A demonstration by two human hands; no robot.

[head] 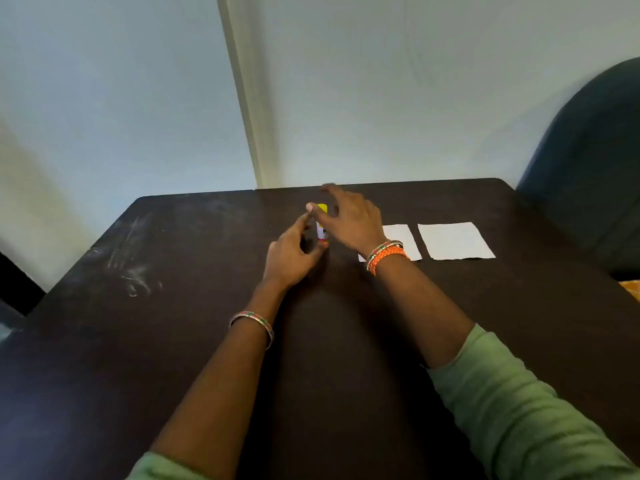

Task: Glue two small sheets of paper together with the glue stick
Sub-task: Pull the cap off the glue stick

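Dark bench [194,341] w/ whitish smudges on its left part. Glue stick [322,226] stands upright near the far-middle of the bench: yellow cap on top, white body, reddish base. Both hands are round it. Left hand [294,254] comes in from the near-left, fingers loosely curled beside the lower body, forefinger stretched up toward the cap; motion blur, so can't tell if it actually grips. Right hand [349,220] is over the stick from the right, fingers spread and slack, not clenched on anything visible; contact w/ cap unclear. Bangle [254,322] on left forearm, orange bangles [386,254] at right wrist, green sleeves pushed up.

Two paper sheets lie flat to the right, side by side w/ a narrow gap: near sheet [403,239] partly hidden behind right wrist, far-right sheet [455,240] fully in view. Dark chair [595,168] at right edge.
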